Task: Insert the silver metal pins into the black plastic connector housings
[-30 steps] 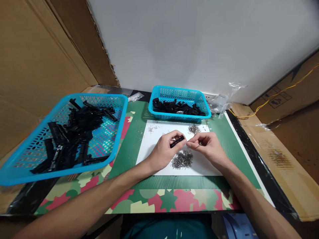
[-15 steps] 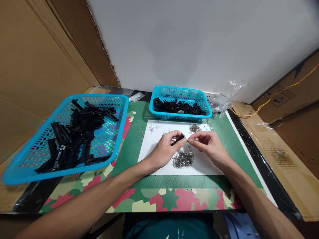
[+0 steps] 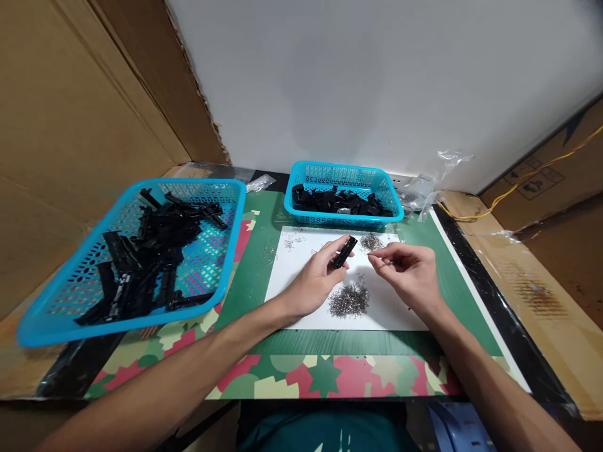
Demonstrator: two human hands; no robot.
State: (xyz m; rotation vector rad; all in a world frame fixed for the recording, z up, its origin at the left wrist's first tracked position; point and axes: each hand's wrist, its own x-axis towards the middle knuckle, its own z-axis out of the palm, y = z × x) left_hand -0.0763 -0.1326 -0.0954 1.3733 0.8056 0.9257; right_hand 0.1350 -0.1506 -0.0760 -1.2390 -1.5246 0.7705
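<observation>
My left hand (image 3: 316, 280) is closed round a narrow black plastic part (image 3: 345, 252), which tilts up to the right above the white sheet (image 3: 294, 276). To its right, my right hand (image 3: 409, 270) has thumb and index finger pinched; what lies between the fingertips is too small to name. A gap separates the fingertips from the black part. Below the hands is a large pile of small metal pieces (image 3: 349, 301). A smaller pile (image 3: 371, 243) lies behind them, and a few loose pieces (image 3: 291, 243) are scattered at the sheet's back left.
A large blue basket (image 3: 234, 251) with long black parts stands at the left. Behind the sheet is a smaller blue basket (image 3: 343, 219) of black pieces. Clear plastic bags (image 3: 419, 191) lie at the back right, near a yellow wire (image 3: 499, 199). Cardboard borders both sides.
My right hand has moved right, away from the black part. My left hand has turned the part more upright, so more of it shows. The view has shifted slightly.
</observation>
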